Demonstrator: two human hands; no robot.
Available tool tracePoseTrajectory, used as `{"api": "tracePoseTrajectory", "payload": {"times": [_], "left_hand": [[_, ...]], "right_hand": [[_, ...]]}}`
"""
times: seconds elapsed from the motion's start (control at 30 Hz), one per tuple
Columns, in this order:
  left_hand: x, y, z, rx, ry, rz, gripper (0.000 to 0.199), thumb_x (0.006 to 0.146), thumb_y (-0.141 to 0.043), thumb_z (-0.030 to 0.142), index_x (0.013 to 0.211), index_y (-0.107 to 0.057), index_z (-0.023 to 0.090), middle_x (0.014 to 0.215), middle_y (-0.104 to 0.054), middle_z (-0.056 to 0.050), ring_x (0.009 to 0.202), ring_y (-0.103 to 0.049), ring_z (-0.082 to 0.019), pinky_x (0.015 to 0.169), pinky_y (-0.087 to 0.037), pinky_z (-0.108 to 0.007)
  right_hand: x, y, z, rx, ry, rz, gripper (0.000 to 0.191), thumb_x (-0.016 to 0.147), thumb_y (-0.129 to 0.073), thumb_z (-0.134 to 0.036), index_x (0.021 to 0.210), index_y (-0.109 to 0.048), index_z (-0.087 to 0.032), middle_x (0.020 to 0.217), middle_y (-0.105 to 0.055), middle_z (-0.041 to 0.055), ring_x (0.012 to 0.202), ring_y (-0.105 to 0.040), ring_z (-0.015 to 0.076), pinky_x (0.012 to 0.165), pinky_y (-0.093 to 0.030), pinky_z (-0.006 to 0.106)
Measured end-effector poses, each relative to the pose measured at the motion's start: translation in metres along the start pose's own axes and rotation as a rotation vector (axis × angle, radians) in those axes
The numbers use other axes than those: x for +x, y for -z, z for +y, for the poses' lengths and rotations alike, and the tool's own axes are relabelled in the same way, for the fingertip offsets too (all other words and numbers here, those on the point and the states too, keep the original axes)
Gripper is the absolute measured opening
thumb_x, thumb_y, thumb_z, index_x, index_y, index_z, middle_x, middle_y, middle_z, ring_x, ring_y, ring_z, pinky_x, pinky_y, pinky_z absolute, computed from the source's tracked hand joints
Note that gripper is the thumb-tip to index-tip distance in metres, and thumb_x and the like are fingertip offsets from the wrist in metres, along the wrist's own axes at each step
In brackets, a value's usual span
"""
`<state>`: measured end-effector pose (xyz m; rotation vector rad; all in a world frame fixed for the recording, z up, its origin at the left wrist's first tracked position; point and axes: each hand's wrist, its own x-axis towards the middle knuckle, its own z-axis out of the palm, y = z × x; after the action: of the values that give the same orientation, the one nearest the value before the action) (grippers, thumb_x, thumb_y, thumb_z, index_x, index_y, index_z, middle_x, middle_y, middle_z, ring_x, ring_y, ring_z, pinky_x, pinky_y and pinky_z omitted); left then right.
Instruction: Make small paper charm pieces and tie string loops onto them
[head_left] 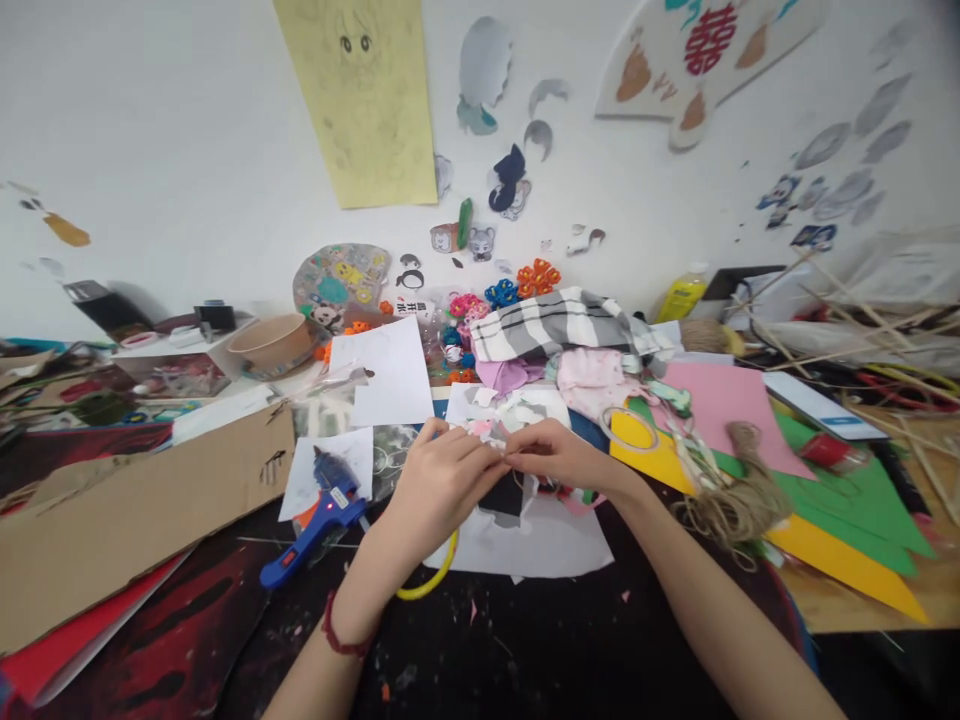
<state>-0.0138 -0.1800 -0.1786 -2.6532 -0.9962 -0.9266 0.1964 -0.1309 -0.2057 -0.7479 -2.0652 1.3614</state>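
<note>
Both hands meet over white paper (555, 545) near the middle of the table. My left hand (450, 465) has its fingers bent around a small pink and white piece (487, 430), which looks like cut paper. From the other side, my right hand (551, 455) pinches at the same spot, fingertips touching the left ones. What its fingertips hold is too small to make out. Beneath the hands lies a black piece (504, 495). A yellow ring-shaped handle (439, 580) shows below my left hand.
A blue glue gun (322, 525) lies left of the hands, beside long cardboard (165, 510). Twine (739, 495), a tape ring (630, 428) and coloured sheets (832, 510) lie at the right. Checked cloth (559, 325) and a brown bowl (271, 342) are behind.
</note>
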Motion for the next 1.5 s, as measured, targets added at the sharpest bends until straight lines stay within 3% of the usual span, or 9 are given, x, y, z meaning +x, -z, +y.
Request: {"api": "tracePoseTrajectory", "payload": {"times": [0.33, 0.63, 0.83, 1.03, 1.13, 1.3, 1.4, 1.5], "left_hand": [[-0.008, -0.016, -0.003, -0.173, 0.056, 0.096, 0.01, 0.094, -0.059, 0.024, 0.089, -0.064, 0.016, 0.078, -0.069, -0.002, 0.071, -0.061, -0.015, 0.071, -0.037, -0.031], [-0.008, -0.004, 0.005, -0.439, 0.307, 0.031, 0.007, 0.087, -0.068, 0.025, 0.085, -0.069, 0.019, 0.079, -0.073, 0.0, 0.071, -0.063, -0.014, 0.073, -0.042, -0.03], [-0.009, 0.004, 0.004, -0.609, 0.408, -0.058, 0.01, 0.09, -0.063, 0.023, 0.094, -0.072, 0.022, 0.089, -0.075, 0.0, 0.079, -0.066, -0.012, 0.073, -0.047, -0.026], [-0.011, 0.002, 0.006, -0.564, 0.4, -0.013, 0.013, 0.087, -0.068, 0.028, 0.098, -0.07, 0.021, 0.083, -0.072, 0.001, 0.074, -0.064, -0.011, 0.07, -0.047, -0.025], [-0.012, -0.002, 0.007, -0.445, 0.289, 0.057, 0.02, 0.085, -0.07, 0.029, 0.103, -0.067, 0.021, 0.088, -0.071, -0.001, 0.08, -0.064, -0.014, 0.074, -0.047, -0.028], [-0.015, -0.01, 0.006, -0.272, 0.143, 0.138, 0.01, 0.09, -0.064, 0.027, 0.097, -0.068, 0.02, 0.09, -0.072, -0.004, 0.082, -0.064, -0.016, 0.073, -0.047, -0.031], [-0.016, -0.012, 0.006, -0.262, 0.129, 0.163, 0.008, 0.09, -0.064, 0.024, 0.095, -0.069, 0.02, 0.09, -0.073, -0.003, 0.08, -0.065, -0.016, 0.073, -0.047, -0.031], [-0.014, -0.011, 0.007, -0.369, 0.209, 0.14, 0.006, 0.088, -0.066, 0.024, 0.091, -0.07, 0.019, 0.089, -0.073, -0.003, 0.082, -0.065, -0.016, 0.074, -0.049, -0.03]], "right_hand": [[-0.003, -0.001, 0.006, 0.038, -0.021, -0.011, 0.031, 0.088, -0.061, -0.044, 0.081, -0.066, -0.014, 0.057, -0.048, -0.0045, 0.051, -0.042, 0.007, 0.047, -0.031, 0.02], [-0.007, -0.004, 0.007, 0.048, -0.002, -0.029, 0.03, 0.089, -0.062, -0.043, 0.082, -0.067, -0.014, 0.058, -0.047, -0.0051, 0.048, -0.039, 0.005, 0.044, -0.03, 0.018], [-0.009, -0.005, 0.002, 0.109, 0.006, -0.031, 0.029, 0.088, -0.063, -0.04, 0.075, -0.064, -0.014, 0.057, -0.047, -0.0054, 0.045, -0.04, 0.0037, 0.042, -0.031, 0.016], [-0.011, -0.005, -0.001, 0.145, -0.001, -0.019, 0.026, 0.089, -0.062, -0.038, 0.079, -0.065, -0.015, 0.059, -0.046, -0.0059, 0.043, -0.043, 0.0032, 0.039, -0.034, 0.015], [-0.011, -0.004, -0.001, 0.124, -0.013, -0.006, 0.026, 0.089, -0.062, -0.039, 0.079, -0.066, -0.015, 0.059, -0.046, -0.0055, 0.044, -0.042, 0.0033, 0.039, -0.034, 0.015], [-0.01, -0.005, -0.003, 0.054, 0.002, -0.018, 0.029, 0.089, -0.061, -0.041, 0.077, -0.065, -0.015, 0.059, -0.047, -0.0046, 0.046, -0.041, 0.0042, 0.039, -0.032, 0.016], [-0.009, -0.005, -0.006, 0.022, 0.031, -0.021, 0.029, 0.09, -0.059, -0.041, 0.076, -0.065, -0.015, 0.059, -0.047, -0.0044, 0.047, -0.04, 0.0046, 0.04, -0.03, 0.016], [-0.009, -0.005, -0.007, -0.006, 0.054, -0.024, 0.028, 0.091, -0.058, -0.039, 0.077, -0.065, -0.015, 0.059, -0.047, -0.0043, 0.05, -0.039, 0.0052, 0.043, -0.03, 0.017]]}}
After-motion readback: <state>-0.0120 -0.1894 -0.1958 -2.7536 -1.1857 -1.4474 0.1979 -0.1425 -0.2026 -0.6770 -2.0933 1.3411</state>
